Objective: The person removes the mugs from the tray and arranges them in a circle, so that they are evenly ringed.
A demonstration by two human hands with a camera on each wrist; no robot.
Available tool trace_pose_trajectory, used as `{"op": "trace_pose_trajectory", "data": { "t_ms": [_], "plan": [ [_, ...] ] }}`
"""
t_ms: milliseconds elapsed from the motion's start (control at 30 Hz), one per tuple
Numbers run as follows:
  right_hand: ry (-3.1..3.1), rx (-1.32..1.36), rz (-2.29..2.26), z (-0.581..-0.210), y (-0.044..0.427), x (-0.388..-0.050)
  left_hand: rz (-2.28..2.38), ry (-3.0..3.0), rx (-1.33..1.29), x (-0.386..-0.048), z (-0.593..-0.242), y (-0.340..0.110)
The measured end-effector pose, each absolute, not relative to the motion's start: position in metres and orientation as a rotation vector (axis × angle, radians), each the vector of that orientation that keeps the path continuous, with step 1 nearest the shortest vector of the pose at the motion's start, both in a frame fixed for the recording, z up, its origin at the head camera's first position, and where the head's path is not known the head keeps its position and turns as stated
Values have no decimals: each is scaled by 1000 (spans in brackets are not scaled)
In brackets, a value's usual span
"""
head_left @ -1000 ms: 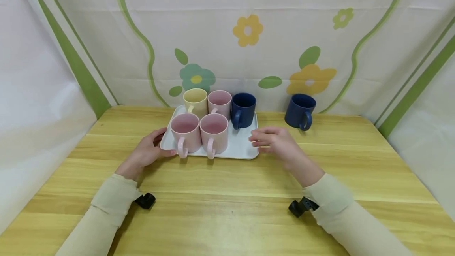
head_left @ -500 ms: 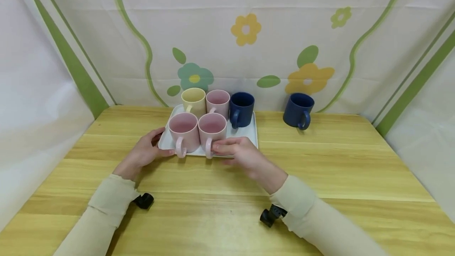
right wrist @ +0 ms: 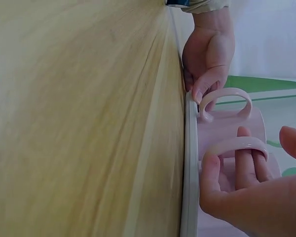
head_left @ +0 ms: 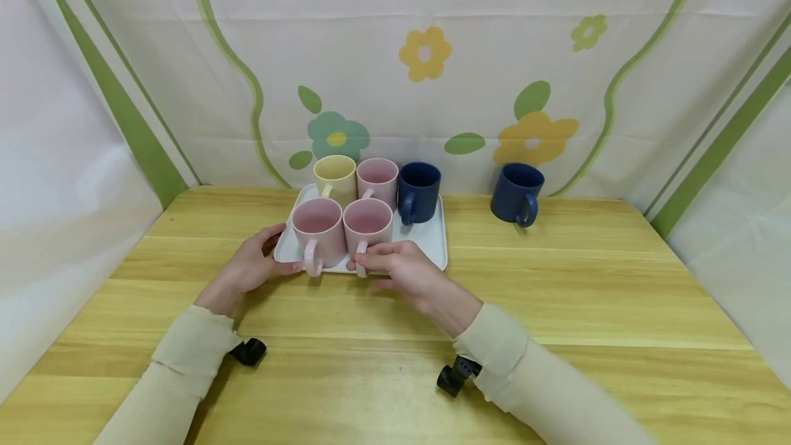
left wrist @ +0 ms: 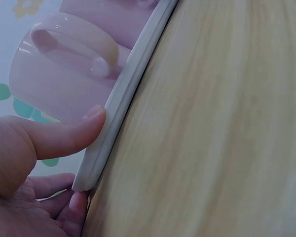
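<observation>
On a white rectangular tray (head_left: pixel 432 242) stand a pale yellow mug (head_left: pixel 336 180), several pink mugs and a navy mug (head_left: pixel 420 191). My left hand (head_left: pixel 250 263) holds the tray's near left corner. Its thumb (left wrist: pixel 71 136) lies over the rim, with fingers at the corner's outer side and underneath. At the front of the tray, my right hand (head_left: pixel 410 273) has fingers through the handle of the right front pink mug (head_left: pixel 369 225). In the right wrist view its thumb (right wrist: pixel 293 142) stands apart from that handle. Next to it is the left front pink mug (head_left: pixel 318 229).
A second navy mug (head_left: pixel 518 192) stands on the wooden table (head_left: pixel 587 280), right of the tray. Behind the table hangs a white curtain (head_left: pixel 371 53) with flower prints. A third pink mug (head_left: pixel 378 180) is in the tray's back row.
My right hand has moved left from the tray's right side to the right front pink mug, its fingers now through the handle. My left hand has stayed on the tray corner.
</observation>
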State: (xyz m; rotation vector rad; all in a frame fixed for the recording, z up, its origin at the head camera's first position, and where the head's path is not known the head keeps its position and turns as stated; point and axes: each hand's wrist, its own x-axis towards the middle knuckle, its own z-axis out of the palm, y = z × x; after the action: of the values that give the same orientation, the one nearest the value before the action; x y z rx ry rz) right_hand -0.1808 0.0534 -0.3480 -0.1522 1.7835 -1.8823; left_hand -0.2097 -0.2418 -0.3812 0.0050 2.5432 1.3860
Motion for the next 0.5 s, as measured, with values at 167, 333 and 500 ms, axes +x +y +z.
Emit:
{"op": "trace_pose_trajectory", "data": {
  "t_ms": [167, 333, 500],
  "plan": [
    [1761, -127, -1921, -348, 54, -180, 1386, 2535, -8, -209, -381, -242],
    [1766, -87, -1973, -349, 57, -182, 1379, 2539, -9, -209, -379, -241],
    [1757, -34, -1987, -349, 62, -186, 1381, 2535, -7, -209, -380, -241]
  ]
}}
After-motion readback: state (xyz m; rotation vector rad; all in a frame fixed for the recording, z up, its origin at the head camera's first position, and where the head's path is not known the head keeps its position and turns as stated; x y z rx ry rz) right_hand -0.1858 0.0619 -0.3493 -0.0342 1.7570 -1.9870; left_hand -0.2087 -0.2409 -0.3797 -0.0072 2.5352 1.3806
